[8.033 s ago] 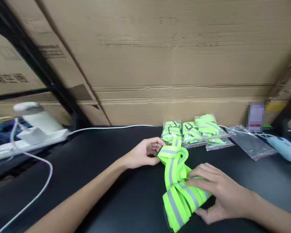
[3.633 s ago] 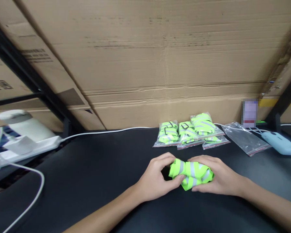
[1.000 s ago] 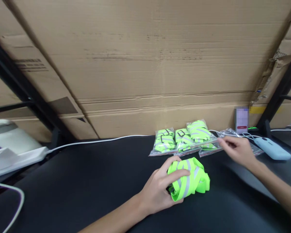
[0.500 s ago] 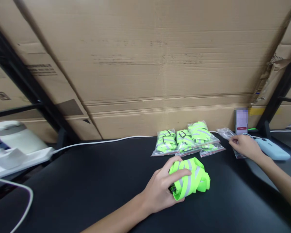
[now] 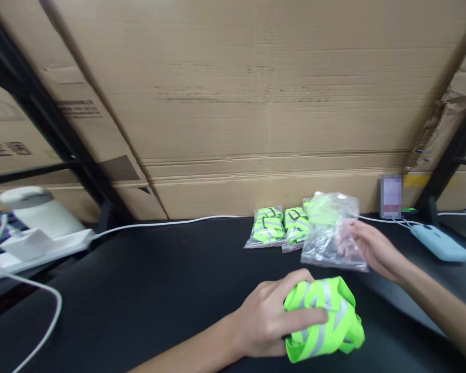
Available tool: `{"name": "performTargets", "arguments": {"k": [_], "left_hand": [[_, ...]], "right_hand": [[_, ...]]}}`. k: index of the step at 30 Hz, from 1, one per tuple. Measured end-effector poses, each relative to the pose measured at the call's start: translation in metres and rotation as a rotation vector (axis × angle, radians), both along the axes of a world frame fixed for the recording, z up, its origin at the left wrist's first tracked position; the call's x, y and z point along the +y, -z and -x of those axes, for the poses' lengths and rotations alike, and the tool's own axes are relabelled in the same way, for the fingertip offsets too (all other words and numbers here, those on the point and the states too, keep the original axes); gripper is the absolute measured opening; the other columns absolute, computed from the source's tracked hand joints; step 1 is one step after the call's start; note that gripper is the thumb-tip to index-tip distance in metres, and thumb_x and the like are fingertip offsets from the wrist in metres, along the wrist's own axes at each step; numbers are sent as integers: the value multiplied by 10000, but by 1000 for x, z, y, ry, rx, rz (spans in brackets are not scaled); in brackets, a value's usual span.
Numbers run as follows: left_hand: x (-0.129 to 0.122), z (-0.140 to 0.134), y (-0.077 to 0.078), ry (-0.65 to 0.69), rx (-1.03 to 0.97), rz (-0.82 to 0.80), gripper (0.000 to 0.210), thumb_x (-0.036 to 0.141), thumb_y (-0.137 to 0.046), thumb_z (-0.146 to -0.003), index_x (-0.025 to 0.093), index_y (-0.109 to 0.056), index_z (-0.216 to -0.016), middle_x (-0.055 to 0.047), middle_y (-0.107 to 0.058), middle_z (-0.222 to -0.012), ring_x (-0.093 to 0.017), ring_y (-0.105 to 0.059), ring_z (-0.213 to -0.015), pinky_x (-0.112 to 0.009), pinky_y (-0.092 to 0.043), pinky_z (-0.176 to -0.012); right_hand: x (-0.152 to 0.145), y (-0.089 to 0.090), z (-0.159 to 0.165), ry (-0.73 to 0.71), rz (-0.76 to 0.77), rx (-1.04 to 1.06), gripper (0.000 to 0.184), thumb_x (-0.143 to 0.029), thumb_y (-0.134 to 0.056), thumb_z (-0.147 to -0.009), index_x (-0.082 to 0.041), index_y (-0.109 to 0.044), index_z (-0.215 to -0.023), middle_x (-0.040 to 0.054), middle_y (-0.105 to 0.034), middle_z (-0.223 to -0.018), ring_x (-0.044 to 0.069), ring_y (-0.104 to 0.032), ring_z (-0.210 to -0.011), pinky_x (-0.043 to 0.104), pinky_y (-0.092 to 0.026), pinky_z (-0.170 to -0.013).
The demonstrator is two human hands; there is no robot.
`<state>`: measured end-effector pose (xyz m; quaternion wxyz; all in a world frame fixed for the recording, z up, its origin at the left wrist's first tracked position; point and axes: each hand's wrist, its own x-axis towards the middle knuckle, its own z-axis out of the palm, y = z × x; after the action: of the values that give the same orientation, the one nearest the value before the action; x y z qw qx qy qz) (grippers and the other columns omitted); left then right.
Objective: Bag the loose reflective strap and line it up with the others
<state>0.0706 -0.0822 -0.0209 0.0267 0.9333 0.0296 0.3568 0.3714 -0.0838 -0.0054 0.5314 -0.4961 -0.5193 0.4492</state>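
My left hand (image 5: 274,316) is wrapped round a folded bundle of neon-green reflective straps (image 5: 326,316) with silver stripes, held over the front of the black table. My right hand (image 5: 373,246) grips a clear plastic zip bag (image 5: 322,248) by its right side; the fingers show partly through the film. The bag looks flat, and its upper part lies in front of packed green straps at the back. Two more bagged strap bundles, one on the left (image 5: 268,226) and one beside it (image 5: 296,225), rest near the cardboard with black buckles showing.
A cardboard wall (image 5: 233,114) closes off the back. At the right lie a light-blue power bank (image 5: 440,242) and a blurred phone (image 5: 391,196) leaning upright. On the left are a white power strip (image 5: 50,259), a pale bottle (image 5: 46,212) and a looping white cable (image 5: 58,305).
My right hand has lifted the clear bag from beside the phone and brought it left, before the packed bundles. My left hand has moved the strap bundle slightly right and nearer.
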Motion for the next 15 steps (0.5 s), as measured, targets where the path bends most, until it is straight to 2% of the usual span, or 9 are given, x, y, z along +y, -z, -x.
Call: {"name": "performTargets", "arguments": {"k": [2, 3, 5, 7, 9, 11, 13, 15], "left_hand": [[-6, 0, -2, 26, 11, -41, 316, 412, -575, -973, 272, -640, -1249, -148, -543, -1269, -163, -672, -832, -247, -583, -639], [-9, 0, -2, 28, 19, -44, 313, 412, -558, -981, 276, -638, -1251, -150, -545, -1265, -164, -670, -819, -252, -581, -630], [-9, 0, -1, 22, 20, -21, 317, 403, -584, -965, 276, -637, -1250, -156, -542, -1266, -170, -673, -819, -255, -577, -623], [-6, 0, 1, 10, 2, 26, 337, 391, -653, -923, 265, -644, -1235, -163, -536, -1275, -169, -678, -821, -245, -572, -627], [-2, 1, 1, 0, -26, 65, 347, 382, -700, -889, 251, -658, -1208, -168, -533, -1289, -164, -685, -811, -238, -570, -638], [-3, 4, 0, 8, -30, 62, 323, 380, -703, -894, 258, -668, -1190, -158, -560, -1290, -147, -687, -770, -231, -570, -641], [-11, 7, -4, 7, -1, 63, 312, 381, -677, -924, 264, -651, -1212, -120, -644, -1197, -126, -678, -695, -222, -576, -640], [-25, 11, -7, -64, 21, 171, 380, 392, -651, -948, 192, -587, -1264, -50, -720, -937, -139, -677, -647, -219, -589, -654]], "right_hand": [[1, 13, 20, -147, 119, 18, 473, -536, -681, -858, -207, -571, -1181, 94, -724, -921, 230, -701, -734, 351, -582, -614], [1, 18, 26, -173, 110, -43, 530, -535, -716, -830, -205, -545, -1208, 86, -710, -910, 229, -686, -738, 339, -571, -589], [-1, 24, 31, -82, -29, -245, 537, -490, -744, -825, -216, -524, -1231, 42, -657, -868, 202, -633, -724, 296, -526, -560], [-4, 24, 30, 85, -215, -459, 431, -437, -733, -858, -229, -543, -1185, -9, -567, -793, 164, -547, -660, 269, -466, -543], [-8, 21, 26, 178, -372, -619, 298, -404, -713, -893, -235, -574, -1094, -35, -495, -738, 148, -479, -609, 269, -427, -536], [-10, 19, 24, 128, -513, -743, 209, -373, -703, -919, -235, -596, -1033, -26, -513, -741, 154, -494, -623, 279, -439, -563], [-12, 18, 27, 5, -660, -866, 178, -339, -698, -937, -228, -625, -1056, 18, -591, -837, 181, -575, -735, 303, -492, -658], [-14, 19, 34, -72, -815, -974, 218, -313, -705, -939, -216, -642, -1124, 74, -636, -977, 222, -624, -889, 352, -520, -775]]}}
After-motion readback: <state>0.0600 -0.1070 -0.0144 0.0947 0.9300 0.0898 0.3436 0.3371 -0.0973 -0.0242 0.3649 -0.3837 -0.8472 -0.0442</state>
